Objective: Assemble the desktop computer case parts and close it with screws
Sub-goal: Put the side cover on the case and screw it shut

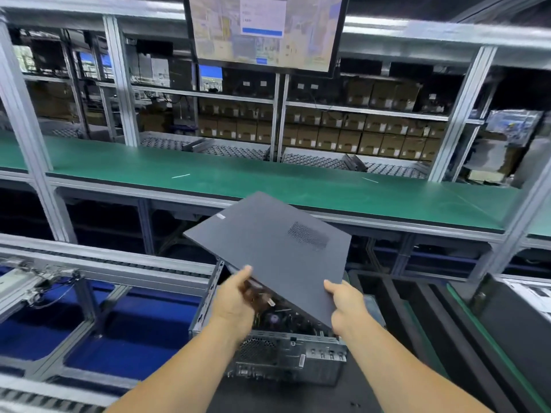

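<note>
Nearest, the open case (286,357) lies on the dark bench, rear ports toward the person, its inside packed with cables and parts. Just above it both hands pinch the panel (274,248) by its near edge: the left hand (235,299) at the left corner, the right hand (344,305) at the right corner, thumbs on top. The panel tilts up and away, far edge high, vent grille toward the right. Seating it probably means lowering that far edge. Beyond runs a green shelf (268,177).

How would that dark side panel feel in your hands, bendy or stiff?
Probably stiff: the side panel stays flat though the left hand and right hand hold only its near edge. Likely light, thin sheet. Its smooth finish might slip.
</note>
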